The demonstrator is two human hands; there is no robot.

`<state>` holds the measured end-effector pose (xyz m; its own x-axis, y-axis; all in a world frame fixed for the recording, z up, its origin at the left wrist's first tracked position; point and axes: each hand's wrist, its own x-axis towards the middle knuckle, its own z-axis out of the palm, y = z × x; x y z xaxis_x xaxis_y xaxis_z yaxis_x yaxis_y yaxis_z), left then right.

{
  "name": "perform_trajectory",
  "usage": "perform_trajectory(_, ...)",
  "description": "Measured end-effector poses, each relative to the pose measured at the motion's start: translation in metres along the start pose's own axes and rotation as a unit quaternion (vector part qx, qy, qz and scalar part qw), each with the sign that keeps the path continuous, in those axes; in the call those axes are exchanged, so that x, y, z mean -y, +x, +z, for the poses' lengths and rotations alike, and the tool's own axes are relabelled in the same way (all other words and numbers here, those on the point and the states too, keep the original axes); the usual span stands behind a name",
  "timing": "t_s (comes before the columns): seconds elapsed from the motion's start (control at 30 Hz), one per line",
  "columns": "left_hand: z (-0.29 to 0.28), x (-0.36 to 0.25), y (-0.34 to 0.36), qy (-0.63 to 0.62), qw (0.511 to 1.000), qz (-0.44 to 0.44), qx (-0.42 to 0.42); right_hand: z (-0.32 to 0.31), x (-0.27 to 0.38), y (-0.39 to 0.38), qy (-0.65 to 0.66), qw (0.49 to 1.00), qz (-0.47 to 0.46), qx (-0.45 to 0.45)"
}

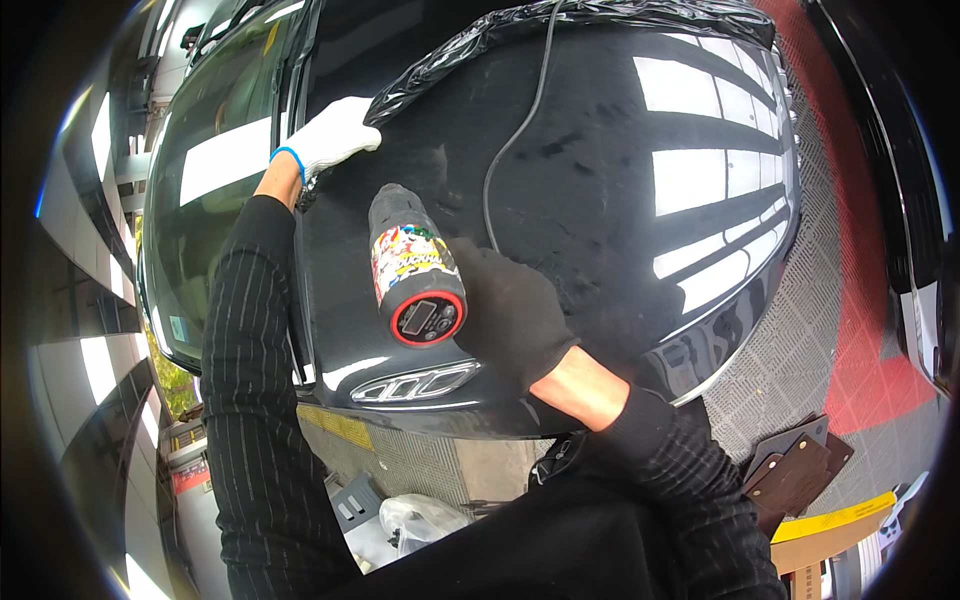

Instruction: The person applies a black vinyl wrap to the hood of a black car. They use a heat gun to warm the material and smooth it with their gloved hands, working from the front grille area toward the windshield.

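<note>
My right hand (512, 310), in a black glove, grips a heat gun (412, 250) above the bonnet. The gun's nozzle points away from me, and its red-ringed rear end with a small display faces up toward me. Colourful stickers wrap its body. My left hand (335, 135), in a white glove with a blue cuff, is closed at the end of a bunched strip of glossy black film (440, 72). That strip runs across the far part of the black car bonnet (590, 190). The left fingertips are partly hidden.
A dark cord (488, 190) trails over the bonnet toward the far side. The windscreen (225, 170) lies left, and a silver-trimmed vent (415, 383) sits near me. At lower right, brown flat pieces (795, 470) and a yellow-edged carton (835, 525) lie on the floor. Another dark car (880, 170) stands right.
</note>
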<state>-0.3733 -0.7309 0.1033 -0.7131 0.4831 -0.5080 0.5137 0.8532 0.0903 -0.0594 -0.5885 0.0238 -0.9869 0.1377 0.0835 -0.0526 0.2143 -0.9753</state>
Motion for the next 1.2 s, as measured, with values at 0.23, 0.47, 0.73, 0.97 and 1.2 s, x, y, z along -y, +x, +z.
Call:
perform_trajectory(0.23, -0.003, 0.013, 0.004, 0.057, 0.998, 0.030, -0.022, 0.007, 0.005, -0.011, -0.055, 0.998, 0.018, -0.033)
perform_trajectory(0.47, 0.002, 0.014, 0.013, 0.252, 0.962, -0.020, -0.104, 0.010, 0.010, -0.016, -0.034, 0.998, 0.007, -0.053)
perform_trajectory(0.73, 0.007, 0.007, 0.006, 0.256, 0.956, -0.022, -0.143, 0.009, 0.009, -0.024, -0.017, 0.999, 0.020, -0.034)
perform_trajectory(0.97, 0.032, 0.002, -0.009, 0.210, 0.961, -0.046, -0.174, -0.004, -0.003, -0.031, 0.021, 1.000, 0.018, -0.014)
perform_trajectory(1.2, 0.024, -0.012, -0.004, 0.193, 0.961, -0.033, -0.197, -0.039, -0.004, -0.021, -0.042, 0.999, 0.001, -0.009)
